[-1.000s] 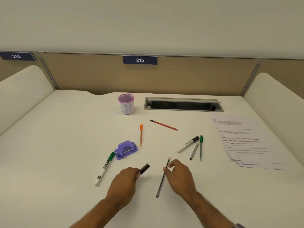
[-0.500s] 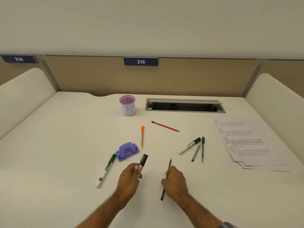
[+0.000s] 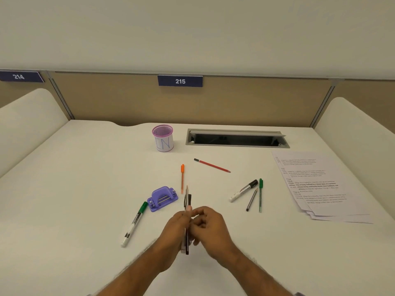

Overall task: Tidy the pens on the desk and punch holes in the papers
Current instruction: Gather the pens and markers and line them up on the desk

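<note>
Both hands (image 3: 193, 226) now meet, gripping marker (image 3: 188, 199) and pencil (image 3: 187, 190) together.

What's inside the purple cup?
The purple cup shows only its mesh wall inside; no pens stick out. Its bottom is hidden from this angle, so something small could lie there.

**Purples, greens and orange on a white desk**

The white desk (image 3: 74, 189) carries a purple plastic hole punch (image 3: 162, 199) with silver metal bars. Behind the punch stands a pink-purple mesh pen cup (image 3: 163, 138) wrapped in white paper with blue letters. Left of the punch lies a white marker with a green cap (image 3: 134, 223) and black print. Just right of the punch is an orange pen (image 3: 182, 178); further right are a red pencil with a black end (image 3: 212, 165), a white marker with a black cap (image 3: 243, 190), a dark grey pencil (image 3: 251, 199) and a green pen (image 3: 260, 195). Far right of the punch, white sheets (image 3: 333, 201) bear black print. Behind the desk, a tan partition (image 3: 256, 101) holds navy labels with white numerals (image 3: 180, 81).
</note>
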